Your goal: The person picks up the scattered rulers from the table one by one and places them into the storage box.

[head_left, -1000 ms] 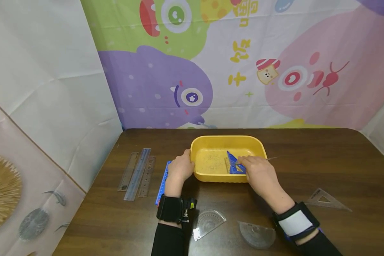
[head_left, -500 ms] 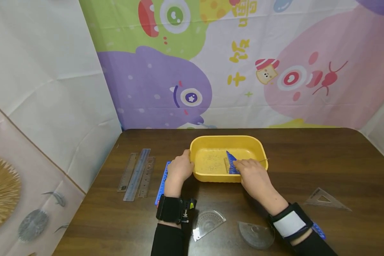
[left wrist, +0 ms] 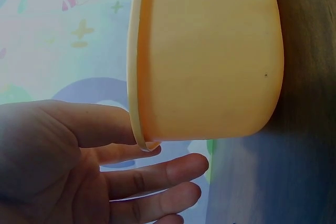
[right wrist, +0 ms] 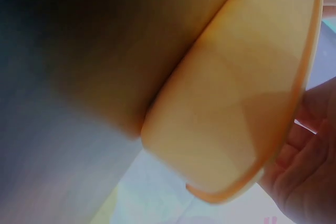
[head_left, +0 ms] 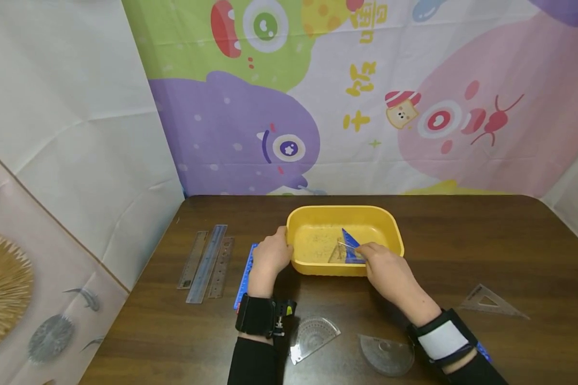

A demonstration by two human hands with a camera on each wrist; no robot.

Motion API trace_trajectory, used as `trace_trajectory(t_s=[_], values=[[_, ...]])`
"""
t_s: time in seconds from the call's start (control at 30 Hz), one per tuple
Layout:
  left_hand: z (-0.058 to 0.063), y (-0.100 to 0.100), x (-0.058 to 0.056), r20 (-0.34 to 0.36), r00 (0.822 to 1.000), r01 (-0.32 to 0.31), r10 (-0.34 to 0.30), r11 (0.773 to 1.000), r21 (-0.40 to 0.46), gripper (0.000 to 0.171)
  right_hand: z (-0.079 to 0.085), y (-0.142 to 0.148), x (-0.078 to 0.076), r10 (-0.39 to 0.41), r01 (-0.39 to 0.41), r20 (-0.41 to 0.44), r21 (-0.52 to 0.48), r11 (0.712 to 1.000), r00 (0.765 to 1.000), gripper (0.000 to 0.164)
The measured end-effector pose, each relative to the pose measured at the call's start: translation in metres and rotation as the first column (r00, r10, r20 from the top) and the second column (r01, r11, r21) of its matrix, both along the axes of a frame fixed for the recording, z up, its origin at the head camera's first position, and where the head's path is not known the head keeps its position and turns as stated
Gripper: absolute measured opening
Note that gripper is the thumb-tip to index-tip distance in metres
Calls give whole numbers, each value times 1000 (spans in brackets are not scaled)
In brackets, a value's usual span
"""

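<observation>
My left hand grips the left rim of a yellow plastic basin; in the left wrist view the thumb lies on the basin's rim and the other fingers extend beyond it. Over the basin's front right part, my right hand pinches a clear set square at its fingertips. Beneath those fingertips a blue set square lies in the basin, partly covered. The right wrist view shows the basin's outer wall with part of the right hand behind its rim.
Left of the basin lie clear rulers side by side and a blue ruler, partly under the left hand. Two clear protractors lie in front. A clear set square is at right; a blue piece shows beside the right sleeve.
My right hand has shifted slightly left over the basin. The clear set square's tip, earlier sticking out right of the hand, now shows left of the fingertips. The left hand stays on the rim.
</observation>
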State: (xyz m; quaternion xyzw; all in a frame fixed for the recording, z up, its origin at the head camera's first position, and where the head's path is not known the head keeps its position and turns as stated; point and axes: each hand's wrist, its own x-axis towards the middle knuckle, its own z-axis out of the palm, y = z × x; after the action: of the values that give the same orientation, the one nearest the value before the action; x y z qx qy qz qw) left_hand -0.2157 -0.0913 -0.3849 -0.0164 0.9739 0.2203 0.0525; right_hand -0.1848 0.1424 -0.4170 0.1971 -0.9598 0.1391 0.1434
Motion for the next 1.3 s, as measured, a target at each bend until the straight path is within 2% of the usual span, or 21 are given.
trace_trajectory(t_s=[0.13,0.23,0.33,0.4,0.5,0.63,0.77,0.9,1.03,1.3], values=[[-1,-1,0,-5,1000,0,-1,1000,-11,46,3,8,1,-25,25,-27,-15,1000,999,23],[-1,-1,0,0,1000,4,-4,1000,-3,46,7,17,2,-84,83,-69,-20,996,994,25],[0,0,0,6,1000,5,-5,1000,1,46,13,30,4,-165,159,-142,-56,986,976,25],[0,0,1,8,1000,5,-5,1000,1,46,18,40,6,-224,211,-162,-92,973,961,26],[1,0,0,7,1000,3,-3,1000,2,46,25,57,7,-303,291,-110,-112,950,947,31],[1,0,-1,3,1000,3,-3,1000,8,46,33,82,9,-383,389,93,-62,919,919,43],[0,0,0,5,1000,5,-5,1000,9,46,35,107,10,-407,429,314,0,903,858,61],[-1,0,1,0,1000,3,-3,1000,15,46,32,128,10,-412,444,490,57,894,768,86],[-2,0,1,-15,1000,4,-4,1000,10,46,25,142,7,-414,428,583,124,895,699,95],[-3,-1,0,-10,1000,7,-7,1000,18,46,19,154,7,-358,353,711,164,921,605,106]])
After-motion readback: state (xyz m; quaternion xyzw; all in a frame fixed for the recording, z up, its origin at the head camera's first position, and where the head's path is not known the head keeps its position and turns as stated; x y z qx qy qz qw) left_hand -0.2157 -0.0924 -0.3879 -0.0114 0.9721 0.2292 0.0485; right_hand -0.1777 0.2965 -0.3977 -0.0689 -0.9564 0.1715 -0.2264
